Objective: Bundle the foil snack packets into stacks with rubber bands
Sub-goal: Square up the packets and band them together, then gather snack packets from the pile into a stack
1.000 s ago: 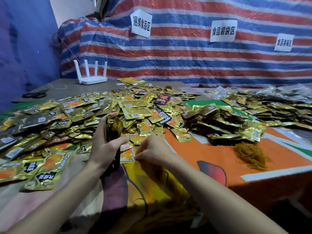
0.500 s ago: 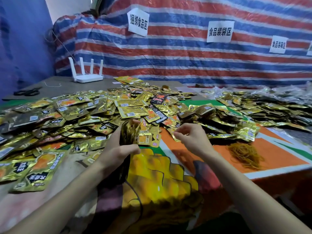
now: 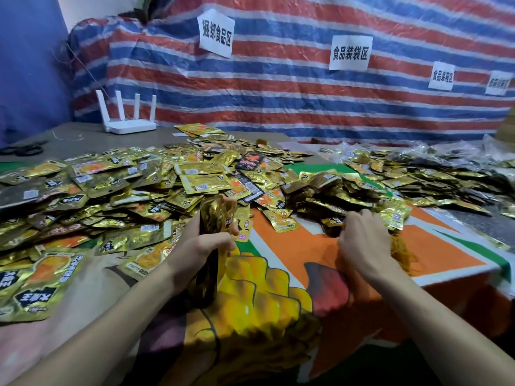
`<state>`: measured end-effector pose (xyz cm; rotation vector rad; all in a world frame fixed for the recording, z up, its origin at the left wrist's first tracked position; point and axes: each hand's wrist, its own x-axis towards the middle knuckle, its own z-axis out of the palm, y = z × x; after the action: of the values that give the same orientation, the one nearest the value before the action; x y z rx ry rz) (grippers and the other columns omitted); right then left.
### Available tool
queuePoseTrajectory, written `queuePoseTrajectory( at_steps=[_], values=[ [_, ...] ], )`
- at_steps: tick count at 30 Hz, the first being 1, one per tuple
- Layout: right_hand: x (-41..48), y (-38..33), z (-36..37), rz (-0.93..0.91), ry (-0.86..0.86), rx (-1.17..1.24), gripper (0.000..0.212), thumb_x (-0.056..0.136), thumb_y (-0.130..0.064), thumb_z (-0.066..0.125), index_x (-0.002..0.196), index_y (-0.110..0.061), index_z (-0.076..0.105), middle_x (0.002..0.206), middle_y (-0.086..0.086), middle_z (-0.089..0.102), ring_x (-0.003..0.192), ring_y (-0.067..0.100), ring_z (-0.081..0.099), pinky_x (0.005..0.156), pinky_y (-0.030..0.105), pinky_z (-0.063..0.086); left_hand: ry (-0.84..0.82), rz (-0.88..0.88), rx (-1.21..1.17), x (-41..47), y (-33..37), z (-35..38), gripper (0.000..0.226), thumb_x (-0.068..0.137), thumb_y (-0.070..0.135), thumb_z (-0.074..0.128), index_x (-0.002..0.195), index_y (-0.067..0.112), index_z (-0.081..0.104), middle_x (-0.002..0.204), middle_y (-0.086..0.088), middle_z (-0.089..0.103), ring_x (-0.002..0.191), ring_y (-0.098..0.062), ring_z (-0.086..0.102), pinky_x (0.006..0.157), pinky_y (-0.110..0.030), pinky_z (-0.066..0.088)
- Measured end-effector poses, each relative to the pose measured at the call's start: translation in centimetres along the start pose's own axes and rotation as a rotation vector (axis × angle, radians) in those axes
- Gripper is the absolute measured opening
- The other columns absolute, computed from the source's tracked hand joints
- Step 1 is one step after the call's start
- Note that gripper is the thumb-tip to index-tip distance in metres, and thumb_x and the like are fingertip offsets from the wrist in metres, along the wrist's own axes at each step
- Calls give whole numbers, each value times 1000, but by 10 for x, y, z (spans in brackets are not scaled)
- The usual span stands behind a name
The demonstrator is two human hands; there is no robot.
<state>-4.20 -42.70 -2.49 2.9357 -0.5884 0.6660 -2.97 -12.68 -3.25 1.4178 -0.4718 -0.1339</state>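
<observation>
Left grip [image 3: 203,246] curled round upright stack of foil packets [image 3: 214,215], above tabletop [image 3: 301,246] near front edge. Right grip [image 3: 359,240] fingers bent down at rubber band pile [image 3: 402,253] toward right edge; whether pinching band, cannot tell. Loose packets [image 3: 111,190] heaped across left and far side. Bundled packets [image 3: 320,185] just beyond right grip.

packets [image 3: 204,183]: glossy crinkled foil; cloth [image 3: 306,246]: matt printed fabric; tarp [image 3: 278,101]: woven plastic, seemingly

On the striped tarp [image 3: 278,87] before you, the upper centre sign [image 3: 216,33] reads 捆绑食品区. The next sign [image 3: 350,52], to its right, reads 食品装袋区. The third sign [image 3: 442,76], the fourth sign [image 3: 498,83] and the print on the foil packets [image 3: 41,274] are not legible.
</observation>
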Motion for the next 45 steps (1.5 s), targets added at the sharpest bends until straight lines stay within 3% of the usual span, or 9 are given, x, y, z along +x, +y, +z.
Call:
queuePoseTrajectory(
  at_steps=[4,8,12,19,23,26,31,37,45],
  values=[
    [-5,17,12,7,-79,-208,19,91,-16,55,106,-10,64,115,12,60,112,33,51,88,39,46,27,-17,-37,-4,2,-4,44,59,6,63,101,-5,60,81,-10,59,71,-28,51,58,-30,46],
    [-12,1,2,-99,-58,463,7,93,-14,65,94,-11,71,95,5,71,92,24,64,78,34,51,25,-60,-53,-5,5,-4,50,58,8,62,103,-13,58,78,-8,61,72,-30,50,59,-31,45],
    [-31,-57,-20,-236,-390,1186,17,95,-10,67,80,-15,71,83,1,77,68,12,66,55,20,48,-1,-110,-41,-6,8,1,57,58,11,61,113,-4,68,75,0,68,70,-27,52,59,-29,47],
    [-43,-121,-27,-274,-807,1577,23,97,-16,65,98,7,71,102,-4,74,64,12,53,55,21,40,83,-162,-69,-11,14,-9,60,46,16,73,101,-8,69,81,-35,57,75,-35,55,74,-45,44],
    [-48,-141,-23,-372,-587,1437,17,98,-12,65,87,1,69,69,-15,68,55,5,51,51,20,38,100,-156,-16,-15,22,-23,37,47,17,73,78,-3,69,74,-21,58,65,-29,57,59,-34,49],
    [-53,-154,-17,-453,-266,1217,8,93,-13,71,90,-6,75,88,-18,73,58,-8,59,56,11,42,105,-198,2,-16,23,-31,54,48,15,74,89,-17,59,76,-22,56,67,-31,56,62,-36,48],
    [-61,-172,-9,-510,47,1079,6,91,-10,73,92,-5,75,89,-11,73,74,-12,59,68,1,41,149,-237,-3,-11,30,-33,27,67,5,68,91,-8,63,71,-20,57,55,-23,58,53,-32,51],
    [-61,-184,-8,-572,128,976,7,95,-8,67,97,-2,69,92,11,68,79,11,52,71,16,38,212,-330,-69,-9,23,-43,6,74,1,67,69,3,67,64,-18,57,51,-24,57,48,-31,52],
    [-62,-192,-2,-669,181,930,9,99,-11,61,94,-5,63,91,8,63,76,22,57,66,24,39,36,-442,-459,-16,12,-62,40,63,14,65,101,2,61,76,-16,52,68,-28,52,68,-37,52]
  ],
)
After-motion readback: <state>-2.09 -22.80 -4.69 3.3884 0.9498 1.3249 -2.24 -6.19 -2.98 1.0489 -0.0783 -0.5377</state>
